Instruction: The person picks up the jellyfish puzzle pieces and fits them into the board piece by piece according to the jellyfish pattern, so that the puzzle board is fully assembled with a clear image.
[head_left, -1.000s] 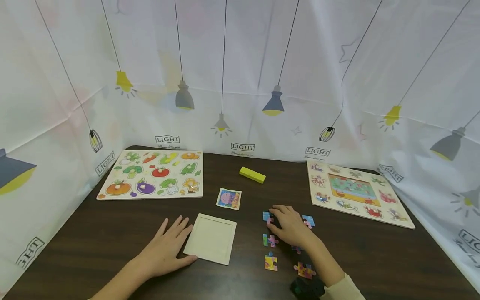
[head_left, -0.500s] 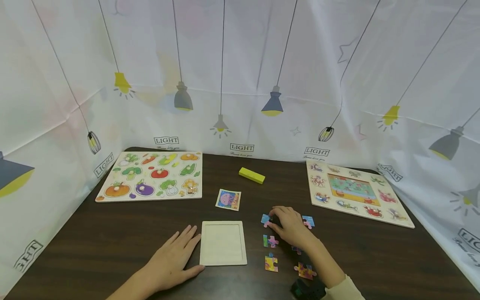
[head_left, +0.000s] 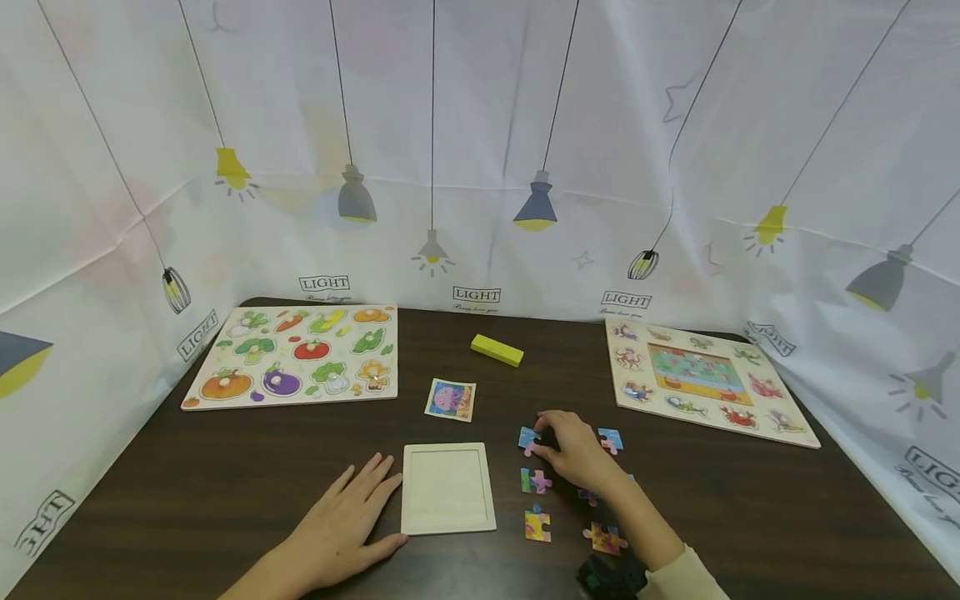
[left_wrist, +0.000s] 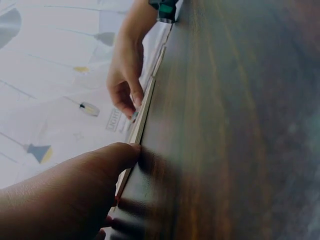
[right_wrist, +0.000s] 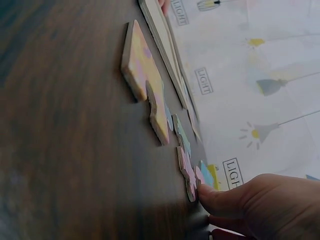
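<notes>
My left hand [head_left: 341,521] lies with straight fingers on the table, its fingertips and thumb at the left edge of a square wooden puzzle tray [head_left: 447,487]. The tray is bare, with a raised rim. To its right, my right hand [head_left: 577,454] pinches a blue-and-pink jigsaw piece [head_left: 528,439] between thumb and fingers, low over the table. Below that piece lie a green-and-pink piece [head_left: 536,481] and a yellow piece [head_left: 537,525]. Another blue-and-pink piece [head_left: 611,440] sits right of the hand, above an orange-and-purple piece [head_left: 604,539]. The right forearm partly hides other pieces.
A small picture card [head_left: 451,400] lies behind the tray, with a yellow block [head_left: 497,350] farther back. The vegetable puzzle board [head_left: 292,354] is at the back left, the sea-animal board [head_left: 705,379] at the back right. A lamp-print cloth [head_left: 465,125] rises behind the table.
The tray has turned from a slant to nearly straight and moved slightly right, with my left hand following at its edge. My right hand has stayed at the same piece, which has shifted slightly.
</notes>
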